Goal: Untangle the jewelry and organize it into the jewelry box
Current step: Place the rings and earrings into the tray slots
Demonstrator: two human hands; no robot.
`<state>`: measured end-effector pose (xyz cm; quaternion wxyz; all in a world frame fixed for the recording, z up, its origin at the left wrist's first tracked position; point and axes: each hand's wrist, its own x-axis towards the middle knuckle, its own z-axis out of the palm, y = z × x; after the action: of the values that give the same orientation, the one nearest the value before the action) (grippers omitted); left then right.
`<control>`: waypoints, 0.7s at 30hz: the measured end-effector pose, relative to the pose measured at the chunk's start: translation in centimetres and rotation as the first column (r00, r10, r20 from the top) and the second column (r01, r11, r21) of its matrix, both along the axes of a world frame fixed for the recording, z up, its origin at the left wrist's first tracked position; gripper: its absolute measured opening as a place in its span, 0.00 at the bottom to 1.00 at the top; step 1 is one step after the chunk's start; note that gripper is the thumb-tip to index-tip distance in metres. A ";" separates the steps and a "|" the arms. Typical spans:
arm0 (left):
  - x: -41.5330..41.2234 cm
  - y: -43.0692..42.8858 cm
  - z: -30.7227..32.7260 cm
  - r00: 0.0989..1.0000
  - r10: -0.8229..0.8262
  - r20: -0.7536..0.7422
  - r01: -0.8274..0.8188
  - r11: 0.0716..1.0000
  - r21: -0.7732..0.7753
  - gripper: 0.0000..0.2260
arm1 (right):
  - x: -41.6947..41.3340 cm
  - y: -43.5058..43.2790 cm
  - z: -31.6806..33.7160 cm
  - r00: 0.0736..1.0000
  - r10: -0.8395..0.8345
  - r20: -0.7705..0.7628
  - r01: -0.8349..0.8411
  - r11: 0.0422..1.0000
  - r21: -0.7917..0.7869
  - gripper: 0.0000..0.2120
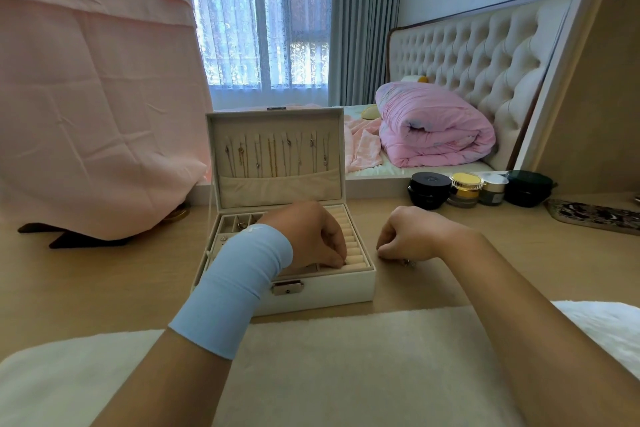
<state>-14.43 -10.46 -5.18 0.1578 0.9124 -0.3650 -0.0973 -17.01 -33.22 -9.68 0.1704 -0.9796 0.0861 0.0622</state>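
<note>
— Cream mat lies nearest, in front of the jewelry box. Why are both hands up there?

— Left hand, in a blue wrist sleeve, reaches over the box. Its fingertips press together at the front ring rolls, likely seating a ring, though I cannot tell what they pinch. Right hand rests curled just right of the box over a small silvery piece, probably next in line. Gripped or not, I cannot tell.

— And beyond?

— Necklaces hang separately in the raised lid, so they don't tangle. Jars stand right of the box.

— Any writing?

— None readable.
</note>
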 end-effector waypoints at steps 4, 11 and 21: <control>0.2 0.0 -0.1 0.998 -0.002 -0.059 0.001 1.000 -0.023 0.04 | 0.1 0.2 -0.1 0.999 -0.001 0.035 0.000 1.000 0.015 0.08; 0.7 0.6 -0.2 0.994 -0.030 -0.103 0.013 0.987 -0.163 0.04 | -1.2 1.1 2.8 0.984 0.031 0.178 -0.068 0.976 0.207 0.08; 1.4 1.0 -0.7 0.992 0.096 -0.081 -0.125 0.816 -0.565 0.06 | -2.0 5.5 5.3 0.908 0.091 0.409 -0.243 0.910 0.336 0.05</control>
<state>-12.98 -9.47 -5.85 0.4367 0.8407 -0.3201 0.0031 -19.00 -27.75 -4.39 0.3640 -0.9246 -0.0483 -0.1010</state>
